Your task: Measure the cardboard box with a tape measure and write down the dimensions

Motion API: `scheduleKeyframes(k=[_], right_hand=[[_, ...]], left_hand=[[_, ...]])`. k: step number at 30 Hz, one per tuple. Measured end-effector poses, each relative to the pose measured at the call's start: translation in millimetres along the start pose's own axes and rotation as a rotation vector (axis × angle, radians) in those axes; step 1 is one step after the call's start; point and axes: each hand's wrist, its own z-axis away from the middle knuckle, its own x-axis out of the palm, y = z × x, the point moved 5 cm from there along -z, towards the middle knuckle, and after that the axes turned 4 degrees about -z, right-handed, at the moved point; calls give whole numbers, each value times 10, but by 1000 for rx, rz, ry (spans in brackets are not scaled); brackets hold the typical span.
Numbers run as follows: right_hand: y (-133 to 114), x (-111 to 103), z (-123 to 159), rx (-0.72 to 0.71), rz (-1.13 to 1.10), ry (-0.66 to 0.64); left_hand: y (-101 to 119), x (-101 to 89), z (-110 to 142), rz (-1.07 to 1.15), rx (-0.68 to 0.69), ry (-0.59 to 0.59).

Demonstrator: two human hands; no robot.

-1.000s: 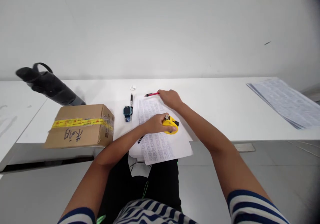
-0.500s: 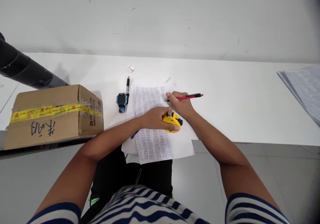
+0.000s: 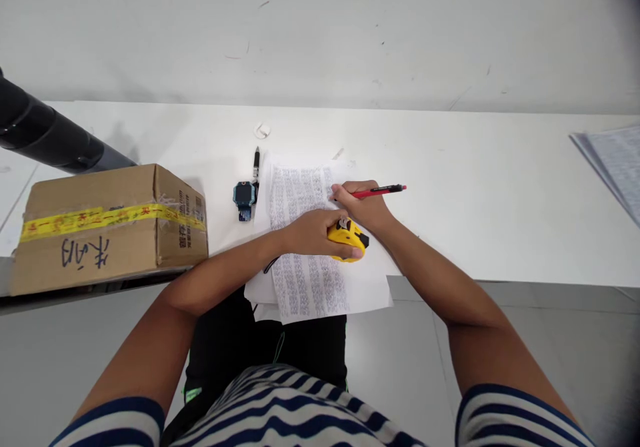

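Note:
My left hand is wrapped round a yellow tape measure with a black catch, holding it over the paper. Just beyond it, my right hand grips a red and black pen, its tip end by my thumb at the paper's right side. Beneath both hands lies a sheet of paper covered in columns of dense handwriting, on top of other white sheets whose lower ends overhang the table edge. Whether the pen tip touches the paper cannot be made out.
A taped cardboard box stands at the left, with a black cylindrical object behind it. A smartwatch, a black pen and a small white piece lie left of the papers. More written sheets rest far right on the white table.
The view has shifted slightly. Both hands keep their holds on the tape measure and the red pen, with hardly any visible movement over the paper.

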Motion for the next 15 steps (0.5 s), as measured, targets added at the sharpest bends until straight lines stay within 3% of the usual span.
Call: scheduleKeyframes(k=[5, 10, 15], right_hand=[[-3, -20, 4, -25, 5, 62], [-10, -2, -1, -25, -1, 13], [-1, -14, 5, -38, 12, 43]], left_hand=[[-2, -7, -2, -2, -1, 0], [6, -8, 2, 9, -16, -25], [4, -5, -3, -4, -11, -19]])
